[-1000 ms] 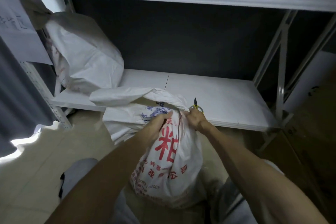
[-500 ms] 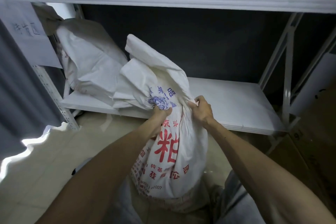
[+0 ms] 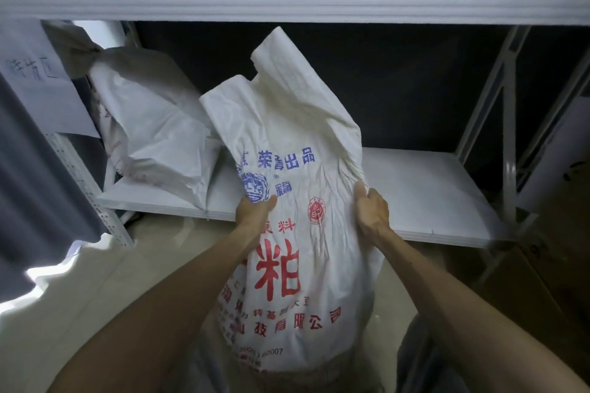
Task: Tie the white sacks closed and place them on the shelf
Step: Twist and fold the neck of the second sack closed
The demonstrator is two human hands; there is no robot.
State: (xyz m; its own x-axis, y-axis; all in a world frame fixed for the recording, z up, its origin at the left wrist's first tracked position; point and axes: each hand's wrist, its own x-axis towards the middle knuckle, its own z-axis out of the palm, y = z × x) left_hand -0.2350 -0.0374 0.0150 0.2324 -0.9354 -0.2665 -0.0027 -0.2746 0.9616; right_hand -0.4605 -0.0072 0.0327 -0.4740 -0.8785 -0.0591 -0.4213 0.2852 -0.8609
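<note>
Dark wall behind, a white metal shelf (image 3: 431, 188) across the front, pale floor beneath. At far left a paper sign (image 3: 38, 86) hangs from the rack post, and just beside it one white sack (image 3: 153, 137) lies slumped on the shelf's left end.

Next comes the left hand (image 3: 253, 212), fingers curled into the cloth on the left flank of the printed sack (image 3: 297, 143), thumb pressed on its front. The printed sack stands upright between both forearms, in front of the shelf edge and not yet on it. Its lower half bulges full, its top is loose and crumpled, and no tie shows at the mouth.

It looks heavy at the bottom and soft and limp above, with a slick woven skin. Bunched cloth right above the fill probably gives the surest hold, with one hand under the base for lifting.

The right hand (image 3: 372, 212) clutches a fold on the right flank, level with the other. A cardboard box (image 3: 558, 265) sits at far right.
</note>
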